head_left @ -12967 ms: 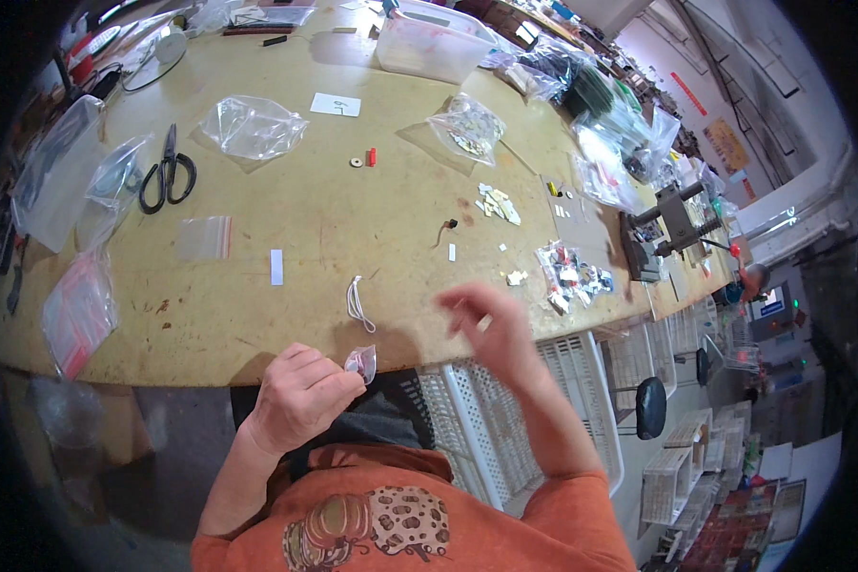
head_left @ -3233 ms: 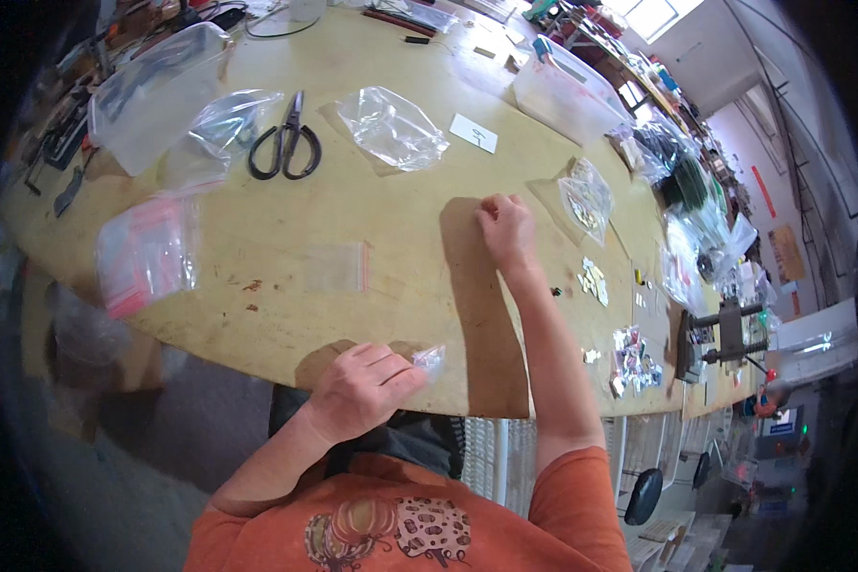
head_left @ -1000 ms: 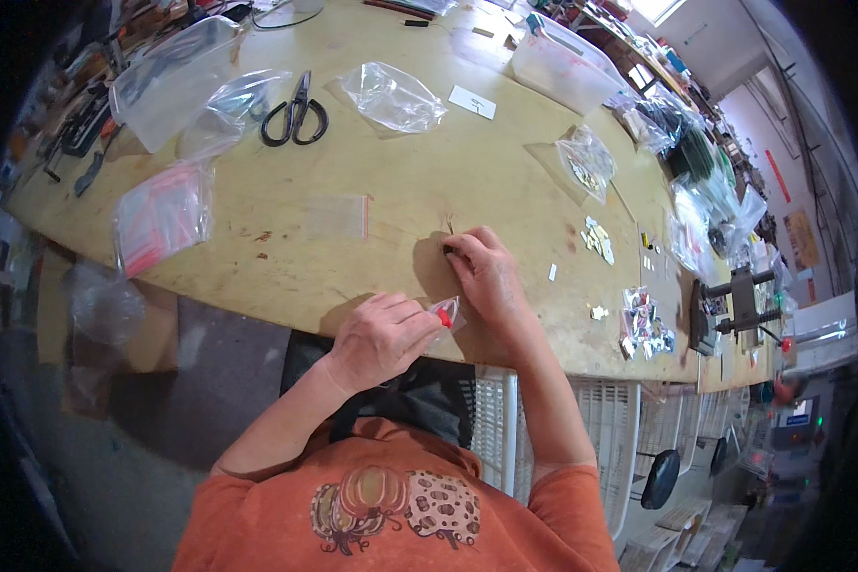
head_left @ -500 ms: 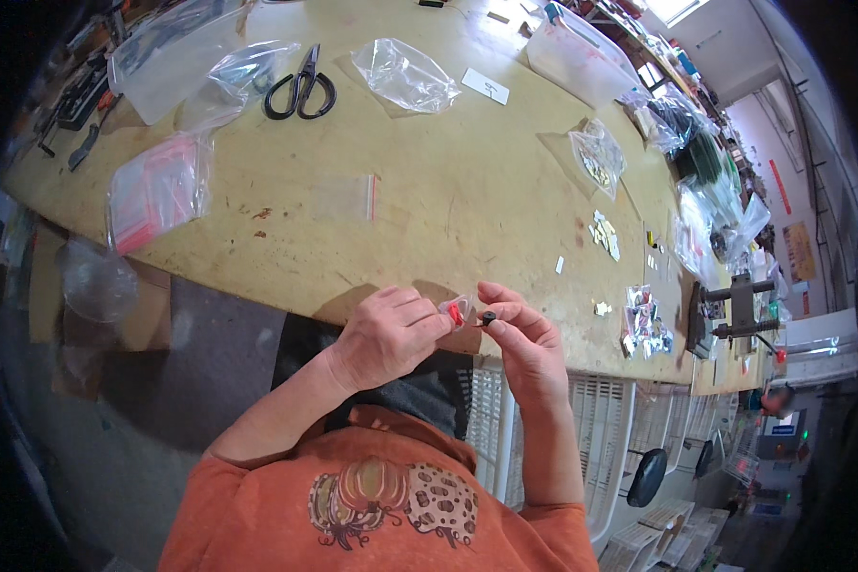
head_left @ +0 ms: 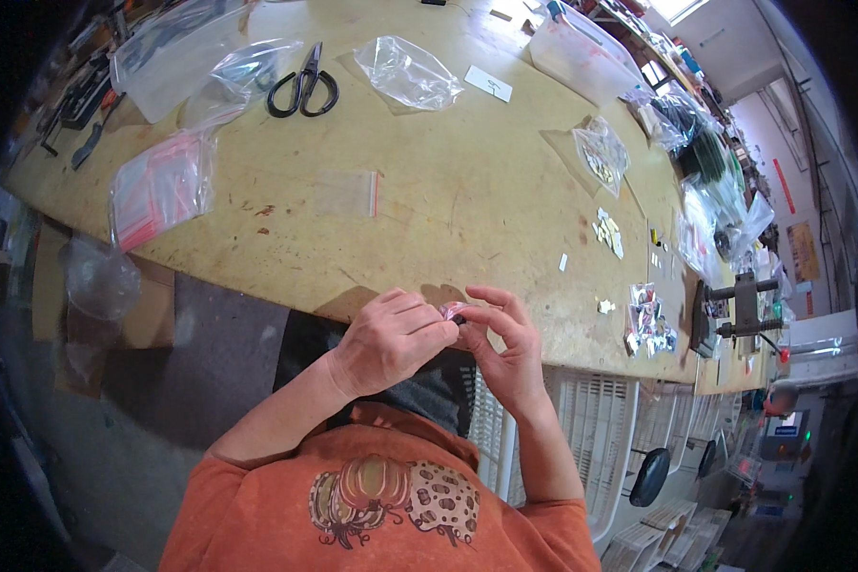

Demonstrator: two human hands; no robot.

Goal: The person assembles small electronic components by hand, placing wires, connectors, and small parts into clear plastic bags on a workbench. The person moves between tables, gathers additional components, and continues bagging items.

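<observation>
My left hand [head_left: 388,341] is closed around a small clear plastic bag [head_left: 451,310] with some red showing in it, just above the table's near edge. A small black round piece [head_left: 459,319] sits at the bag, pinched between the thumb and fingers of my right hand [head_left: 507,348]. Fingers partly hide both items, and I cannot tell whether the black piece is inside the bag or only against its mouth. Beyond my hands, a flat zip bag [head_left: 348,194] with a red strip lies on the yellowish table [head_left: 429,229].
Black-handled scissors [head_left: 302,91], a clear bag [head_left: 408,74] and a white card [head_left: 488,83] lie further back. At left rests a pack of zip bags [head_left: 165,189]. To the right are small pale pieces [head_left: 607,234], filled packets [head_left: 646,324] and a hand press [head_left: 739,310].
My right hand has moved left, bringing the black piece from beside the bag up against it. The red in the bag is now mostly covered by fingers.
</observation>
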